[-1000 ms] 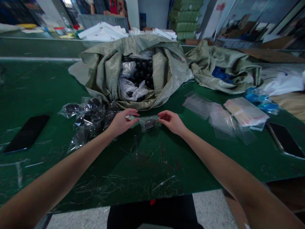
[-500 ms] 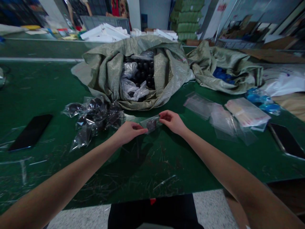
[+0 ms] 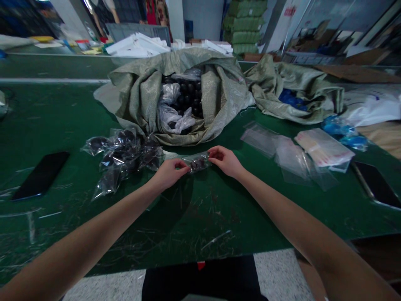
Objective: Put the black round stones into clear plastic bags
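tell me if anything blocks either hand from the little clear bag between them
Nothing visible does. The left hand pinches the left end of the clear bag, and the right hand its right end. The pile of bagged dark pieces lies off to the left, and the open sack sits behind.

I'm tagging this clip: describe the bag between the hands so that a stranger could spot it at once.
On the green table, find the big open sack of black round things. Just this side of it, the left hand and right hand hold a small clear bag with dark contents. Similar bags lie heaped leftward; only this one is between two hands.
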`<state>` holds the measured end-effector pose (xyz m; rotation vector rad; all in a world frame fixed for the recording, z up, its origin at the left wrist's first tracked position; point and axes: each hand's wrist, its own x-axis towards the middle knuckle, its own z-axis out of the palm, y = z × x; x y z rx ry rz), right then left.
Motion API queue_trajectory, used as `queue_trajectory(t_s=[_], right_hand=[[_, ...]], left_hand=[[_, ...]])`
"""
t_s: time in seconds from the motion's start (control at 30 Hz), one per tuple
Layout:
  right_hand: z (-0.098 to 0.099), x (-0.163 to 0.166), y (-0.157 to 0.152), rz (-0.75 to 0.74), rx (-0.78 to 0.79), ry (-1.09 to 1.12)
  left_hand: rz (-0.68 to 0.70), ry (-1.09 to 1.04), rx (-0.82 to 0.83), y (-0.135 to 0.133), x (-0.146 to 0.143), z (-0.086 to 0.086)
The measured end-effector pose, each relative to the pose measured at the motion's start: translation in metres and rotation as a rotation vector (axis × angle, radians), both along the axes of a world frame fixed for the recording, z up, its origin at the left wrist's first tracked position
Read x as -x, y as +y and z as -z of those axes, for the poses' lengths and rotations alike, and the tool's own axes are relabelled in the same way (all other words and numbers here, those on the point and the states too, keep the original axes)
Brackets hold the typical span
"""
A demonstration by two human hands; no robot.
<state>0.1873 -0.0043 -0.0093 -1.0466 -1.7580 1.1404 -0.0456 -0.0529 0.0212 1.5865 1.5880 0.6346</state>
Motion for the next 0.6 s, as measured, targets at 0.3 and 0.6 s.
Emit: queue_trajectory(t_s=[0.3,0.6], right_hand=[[0.0014,-0.0001,0.0011,0.000,-0.002,0.011],[0.0019,0.0003,0.0028,0.008,0.009,0.022]], left_hand=[[-0.052,-0.008,0.060,-0.0009,-0.0042,-0.0019],[0.032,-0.008,0.004,0.0064,-0.0108,0.0046]])
